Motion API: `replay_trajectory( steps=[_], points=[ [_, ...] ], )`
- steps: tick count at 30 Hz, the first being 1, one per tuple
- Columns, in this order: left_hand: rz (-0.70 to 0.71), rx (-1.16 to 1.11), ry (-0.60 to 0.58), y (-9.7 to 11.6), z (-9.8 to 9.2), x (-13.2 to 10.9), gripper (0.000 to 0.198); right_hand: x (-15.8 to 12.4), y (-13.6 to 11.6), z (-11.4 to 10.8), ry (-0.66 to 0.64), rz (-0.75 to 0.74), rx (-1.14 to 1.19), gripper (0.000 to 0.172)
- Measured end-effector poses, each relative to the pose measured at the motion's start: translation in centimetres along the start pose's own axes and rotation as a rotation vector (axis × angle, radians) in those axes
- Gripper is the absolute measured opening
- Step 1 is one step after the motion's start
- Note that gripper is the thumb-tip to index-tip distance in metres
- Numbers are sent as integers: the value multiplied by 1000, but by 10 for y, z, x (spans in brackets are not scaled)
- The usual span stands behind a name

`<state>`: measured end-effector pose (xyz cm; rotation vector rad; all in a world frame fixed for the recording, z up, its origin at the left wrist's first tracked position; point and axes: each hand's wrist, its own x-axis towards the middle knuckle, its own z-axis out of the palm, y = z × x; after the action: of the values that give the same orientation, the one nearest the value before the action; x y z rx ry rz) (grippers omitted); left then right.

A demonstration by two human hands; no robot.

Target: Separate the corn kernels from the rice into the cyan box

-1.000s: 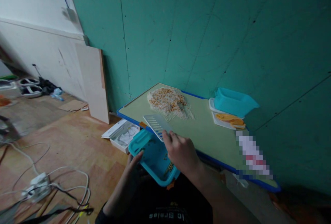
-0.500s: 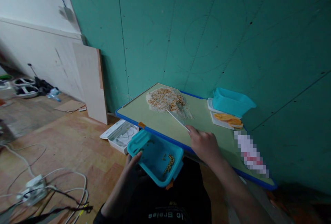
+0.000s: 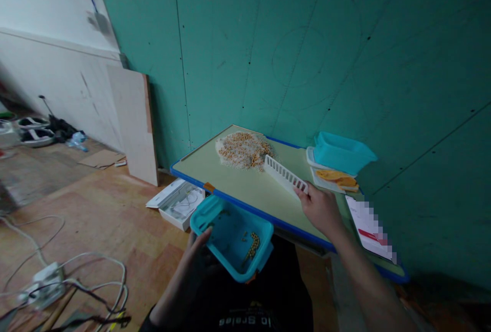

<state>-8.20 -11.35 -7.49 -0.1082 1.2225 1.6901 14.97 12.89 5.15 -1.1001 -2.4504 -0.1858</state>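
Note:
My right hand (image 3: 320,210) is closed around the near end of a white slotted plastic strip (image 3: 284,174). The strip's far end is at the right edge of a heap of yellow soybeans mixed with pale grains (image 3: 242,150) on the table. My left hand (image 3: 196,247) grips the left side of a turquoise plastic tub (image 3: 230,237), thumb over the rim and the other fingers mostly hidden beneath. Held below the table's front edge, the tub has a small cluster of soybeans (image 3: 252,245) in its right part.
The pale green table (image 3: 215,171) has a blue edge. At its right are another turquoise tub (image 3: 343,152), an orange cloth (image 3: 337,177) and a partly blurred sheet (image 3: 368,227). An open white box (image 3: 182,204) and cables with a power strip (image 3: 46,281) lie on the floor.
My right hand has moved right and turned the strip, so its slotted face now shows. The strip's tip has shifted right to the heap's edge. The tub in my left hand has barely moved.

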Motion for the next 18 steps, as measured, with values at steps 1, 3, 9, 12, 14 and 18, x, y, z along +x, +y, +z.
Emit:
replay_trajectory(
  steps=[1, 3, 9, 12, 14, 18],
  points=[
    [-5, 3, 1, 1, 1, -4, 113, 0, 1, 1, 11, 5, 9, 25],
    [-12, 5, -3, 2, 2, -10, 116, 2, 1, 2, 25, 18, 26, 25],
    [45, 7, -31, 3, 5, -9, 123, 24, -7, 10, 17, 47, 100, 29],
    [110, 4, -48, 3, 4, 1, 126, 42, -11, 14, 4, 49, 170, 28],
    [154, 4, -61, 2, 2, 9, 122, 55, -11, 15, -21, 57, 236, 25],
    [150, 12, -82, 0, -4, 19, 116, 80, -10, 20, -61, 86, 397, 18]
  ],
)
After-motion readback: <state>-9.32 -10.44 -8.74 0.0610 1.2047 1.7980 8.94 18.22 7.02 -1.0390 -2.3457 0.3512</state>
